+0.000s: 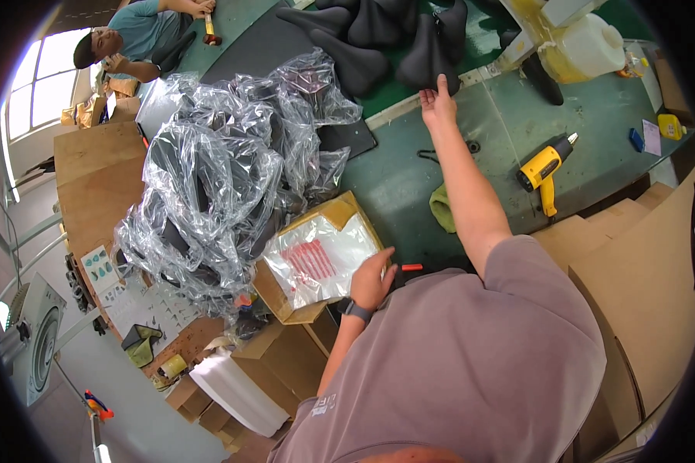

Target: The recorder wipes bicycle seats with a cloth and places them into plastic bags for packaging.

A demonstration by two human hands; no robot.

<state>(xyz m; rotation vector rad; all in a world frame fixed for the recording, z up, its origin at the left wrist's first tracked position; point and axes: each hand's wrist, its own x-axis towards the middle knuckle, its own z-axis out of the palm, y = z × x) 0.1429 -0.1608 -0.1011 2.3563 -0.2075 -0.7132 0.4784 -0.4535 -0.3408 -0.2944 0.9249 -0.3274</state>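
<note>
Head view: saddles (423,58) lie on a green workbench (510,123), window (42,81) left.

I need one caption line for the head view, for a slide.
Right hand at a black saddle, left hand at an open carton near heaped clear plastic wrapping.

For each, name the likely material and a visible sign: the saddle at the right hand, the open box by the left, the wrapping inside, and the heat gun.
Saddle: matte, perhaps synthetic leather, given its dull black surface.
Open box: dull cardboard, given plain brown flaps.
Wrapping: glossy, likely plastic film, given its glints.
Heat gun: probably satiny plastic, given its even yellow shell; silvery nozzle suggests metal.
</note>
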